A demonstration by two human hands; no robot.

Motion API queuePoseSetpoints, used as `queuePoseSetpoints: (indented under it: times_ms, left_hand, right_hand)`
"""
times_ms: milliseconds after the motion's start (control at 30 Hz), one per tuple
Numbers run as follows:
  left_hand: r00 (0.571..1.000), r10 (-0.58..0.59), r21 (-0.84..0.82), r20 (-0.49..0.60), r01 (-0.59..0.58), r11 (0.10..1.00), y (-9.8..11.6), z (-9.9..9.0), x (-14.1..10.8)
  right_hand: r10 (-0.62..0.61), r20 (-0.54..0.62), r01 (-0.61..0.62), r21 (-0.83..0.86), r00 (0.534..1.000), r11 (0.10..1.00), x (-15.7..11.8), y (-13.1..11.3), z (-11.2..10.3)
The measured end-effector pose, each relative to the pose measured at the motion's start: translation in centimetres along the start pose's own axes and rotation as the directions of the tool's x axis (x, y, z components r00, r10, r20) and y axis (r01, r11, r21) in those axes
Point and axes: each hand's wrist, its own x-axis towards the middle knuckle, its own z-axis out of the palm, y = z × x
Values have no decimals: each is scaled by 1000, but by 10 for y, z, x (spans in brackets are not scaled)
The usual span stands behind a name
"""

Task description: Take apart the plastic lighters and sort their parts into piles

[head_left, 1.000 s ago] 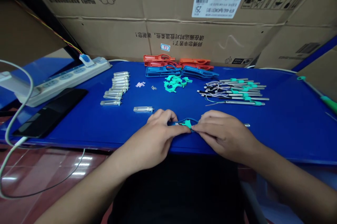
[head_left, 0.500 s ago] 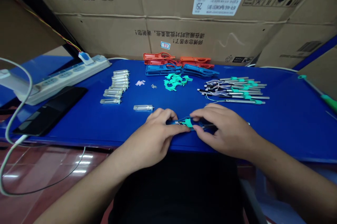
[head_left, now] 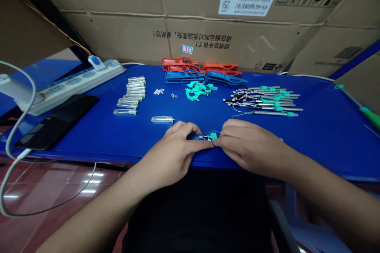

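two bare hands meet low on a blue table [head_left: 326,146], close to its near edge. the left hand [head_left: 169,154] curves over, its fingers bent and its thumb stretched inward. the right hand [head_left: 249,146] lies nearly flat, its fingers closed toward the left thumb. together they pinch a small blue plastic clip with a bright teal plastic piece [head_left: 208,136], which sits between the fingertips, so mostly hidden that its exact shape cannot be told. it looks light and stiff, and thin enough to slip or snap under a hard squeeze; its exposed ends seem the safest place to take hold, with a gentle pinch. just beyond the left hand lies a clear plastic tube with a metal end [head_left: 162,119], and further left stands a stack of matching clear plastic tubes [head_left: 130,95]. well ahead of the hands are rows of blue plastic clips [head_left: 185,77], orange-red plastic clips [head_left: 221,66] and a loose heap of teal plastic pieces [head_left: 197,91]. ahead and to the right of the right hand lie thin metal rods with teal collars and fine wires [head_left: 264,101].
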Motion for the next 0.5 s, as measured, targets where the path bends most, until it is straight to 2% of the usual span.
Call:
queuePoseSetpoints:
  times_ms: [100, 267, 433, 500]
  left_hand:
    - [998, -10, -45, -66, 8, 999, 1, 1, 0]
    - [994, -31, -76, -101, 24, 997, 0, 0, -1]
    - [993, -73, -78, -93, 66, 995, -1, 0, -2]
    - [993, -74, -81, -94, 67, 995, 0, 0, -2]
  right_hand:
    - [-12, -3, 12, 8, 1000, 1000, -3, 0, 2]
    - [167, -90, -153, 146, 982, 977, -3, 0, 4]
    - [128, -202, -98, 153, 971, 983, -2, 2, -4]
    - [109, -194, -87, 119, 975, 989, -3, 3, -9]
